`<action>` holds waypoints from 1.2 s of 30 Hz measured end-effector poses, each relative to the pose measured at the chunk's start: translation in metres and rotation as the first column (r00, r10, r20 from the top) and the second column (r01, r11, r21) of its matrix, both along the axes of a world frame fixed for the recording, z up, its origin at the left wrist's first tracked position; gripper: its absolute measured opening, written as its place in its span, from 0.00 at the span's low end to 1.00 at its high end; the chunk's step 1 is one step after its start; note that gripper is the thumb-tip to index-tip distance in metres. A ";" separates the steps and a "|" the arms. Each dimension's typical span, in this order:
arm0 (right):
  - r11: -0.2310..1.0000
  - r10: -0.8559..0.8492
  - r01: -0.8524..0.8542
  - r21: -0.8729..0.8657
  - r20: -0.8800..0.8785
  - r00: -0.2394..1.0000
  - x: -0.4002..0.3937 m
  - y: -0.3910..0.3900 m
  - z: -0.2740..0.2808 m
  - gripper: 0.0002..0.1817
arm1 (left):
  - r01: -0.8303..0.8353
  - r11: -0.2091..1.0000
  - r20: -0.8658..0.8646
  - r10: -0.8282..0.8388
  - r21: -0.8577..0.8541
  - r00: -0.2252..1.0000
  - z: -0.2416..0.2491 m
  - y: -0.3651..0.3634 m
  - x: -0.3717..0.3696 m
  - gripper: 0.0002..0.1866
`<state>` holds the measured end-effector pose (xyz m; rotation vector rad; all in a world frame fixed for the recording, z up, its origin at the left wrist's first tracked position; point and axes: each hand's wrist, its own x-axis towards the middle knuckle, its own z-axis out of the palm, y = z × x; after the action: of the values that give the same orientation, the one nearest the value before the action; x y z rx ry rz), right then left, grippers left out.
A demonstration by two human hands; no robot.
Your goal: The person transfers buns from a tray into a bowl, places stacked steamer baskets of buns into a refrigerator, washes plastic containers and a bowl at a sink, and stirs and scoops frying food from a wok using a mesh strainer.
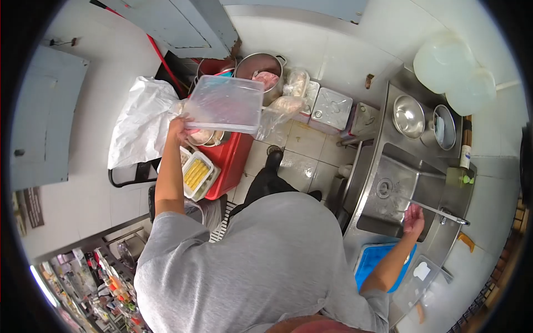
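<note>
My left hand (179,129) is closed on the near left corner of a clear plastic tray (225,102), which it holds out over a red box (230,166) and the bowls of food there. Over at the sink (363,208), my right hand (413,220) reaches in with its fingers stretched and nothing in them. A thin stream of water runs beside its fingertips from the faucet (455,217). Below the tray, a white container of yellow food pieces (195,173) sits by the red box.
A white sack (141,122) leans at the left. Beyond the tray stand a large pot with meat (250,64) and square metal tins (331,108). Steel bowls (409,115) rest behind the sink. A blue tray (369,261) lies on the near counter, under my right forearm.
</note>
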<state>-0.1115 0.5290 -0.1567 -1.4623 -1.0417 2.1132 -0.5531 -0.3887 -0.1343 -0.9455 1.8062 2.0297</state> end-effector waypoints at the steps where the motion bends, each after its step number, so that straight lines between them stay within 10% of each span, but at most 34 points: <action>1: 1.000 0.019 -0.019 0.000 -0.006 1.000 -0.008 -0.016 0.002 0.22 | -0.031 1.000 0.010 0.031 0.000 0.999 -0.013 -0.022 -0.015 0.25; 19: 0.997 -0.003 -0.024 0.070 0.360 0.933 -0.110 -0.259 0.037 0.19 | 0.002 0.966 0.111 -0.031 0.257 0.993 -0.218 -0.195 -0.267 0.13; 20: 0.997 0.006 -0.035 0.074 0.360 0.933 -0.115 -0.267 0.041 0.19 | 0.424 0.882 -0.052 -0.442 -0.205 0.895 -0.236 -0.210 -0.273 0.13; 21: 0.996 0.015 -0.046 0.078 0.360 0.933 -0.121 -0.274 0.043 0.18 | 0.484 0.806 -0.024 -0.522 -0.342 0.853 -0.246 -0.214 -0.278 0.14; 30: 0.991 0.039 -0.089 0.099 0.422 0.906 -0.151 -0.305 0.049 0.19 | 0.291 0.954 0.071 -0.286 -0.066 0.955 -0.259 -0.221 -0.288 0.20; 36: 0.989 -0.001 -0.065 0.135 0.433 0.901 -0.163 -0.315 0.046 0.18 | 0.369 0.929 0.059 -0.368 -0.010 0.928 -0.128 -0.151 -0.253 0.24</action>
<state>-0.2743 0.2140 -0.1109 -1.8987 -1.3521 1.7201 -0.8065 -0.5394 -0.2624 -0.6025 1.8170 1.7365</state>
